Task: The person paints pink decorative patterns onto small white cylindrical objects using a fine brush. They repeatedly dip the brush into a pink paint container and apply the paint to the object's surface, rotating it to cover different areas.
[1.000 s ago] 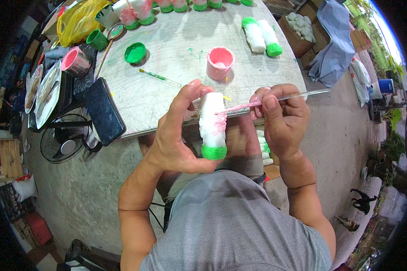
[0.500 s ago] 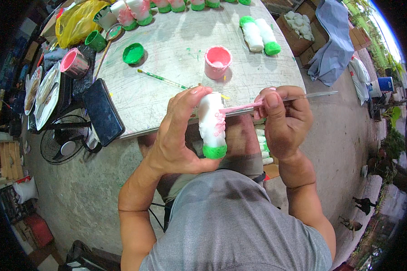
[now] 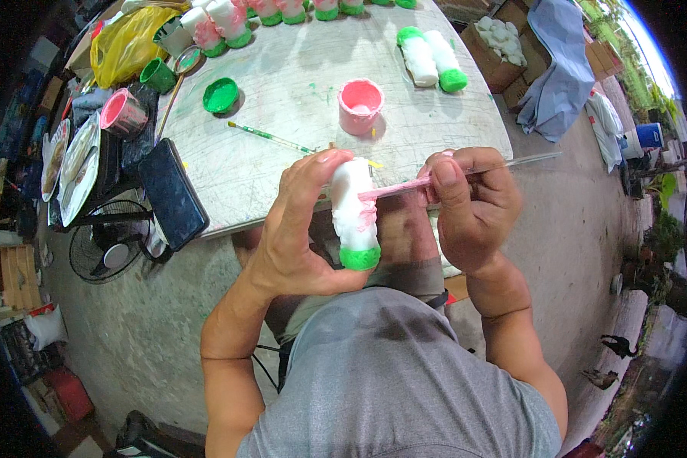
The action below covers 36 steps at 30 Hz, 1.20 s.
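My left hand point(image 3: 288, 229) grips a white cylindrical figurine point(image 3: 349, 206) by its two ends, fingers at the top and thumb under the green base. Pink paint marks its right side. In my right hand point(image 3: 473, 206) is a slim paintbrush point(image 3: 395, 187) with a clear handle, pinched between thumb and fingers. Its pink-coated tip touches the figurine's painted side. Just beyond, a pink paint cup point(image 3: 359, 122) stands on the table point(image 3: 298, 61). A second, green-speckled paintbrush point(image 3: 271, 137) lies to its left, partly hidden by my left hand.
Two white and green figurines point(image 3: 431, 61) lie at the right of the table, and several pink-painted ones point(image 3: 225, 27) stand along the far side. At the left are a green paint container point(image 3: 221, 95), a dark phone point(image 3: 173, 195) and a fan point(image 3: 107, 244) below.
The brush tip has shifted a little to the left and down on the figurine, and my right hand moved slightly left with it. The left hand keeps its hold.
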Tool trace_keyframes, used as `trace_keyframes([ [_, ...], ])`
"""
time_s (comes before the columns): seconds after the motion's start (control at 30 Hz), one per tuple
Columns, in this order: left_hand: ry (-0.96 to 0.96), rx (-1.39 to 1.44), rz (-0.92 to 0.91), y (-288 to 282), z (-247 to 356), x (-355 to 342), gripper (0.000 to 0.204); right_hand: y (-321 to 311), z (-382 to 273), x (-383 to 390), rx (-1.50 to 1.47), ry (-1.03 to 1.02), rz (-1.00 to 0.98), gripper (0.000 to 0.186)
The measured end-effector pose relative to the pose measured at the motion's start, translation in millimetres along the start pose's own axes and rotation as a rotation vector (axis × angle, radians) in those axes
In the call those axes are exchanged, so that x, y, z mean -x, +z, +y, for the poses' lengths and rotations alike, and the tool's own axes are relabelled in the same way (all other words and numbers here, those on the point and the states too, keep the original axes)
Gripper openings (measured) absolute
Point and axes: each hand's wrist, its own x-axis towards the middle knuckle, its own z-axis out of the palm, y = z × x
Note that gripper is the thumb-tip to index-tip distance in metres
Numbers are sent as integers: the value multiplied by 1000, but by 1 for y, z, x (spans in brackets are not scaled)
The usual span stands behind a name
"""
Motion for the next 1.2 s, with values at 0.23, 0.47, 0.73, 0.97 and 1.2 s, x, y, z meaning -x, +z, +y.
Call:
trace_keyframes([
  [0.23, 19, 19, -4, 2, -2, 0, 129, 0, 2, 1, 9, -35, 37, 13],
  [0.47, 63, 115, 68, 5, -7, -1, 127, -13, 4, 1, -245, -23, 57, 12],
  [0.73, 40, 444, 103, 18, -8, 10, 124, -29, 17, 25, -569, -21, 126, 7],
  [0.97, 36, 451, 54, 17, 8, 13, 128, -28, 10, 27, -514, -68, 108, 12],
  [1.2, -207, 786, 284, 26, 20, 19, 152, -30, 34, 42, -148, -433, -52, 38],
])
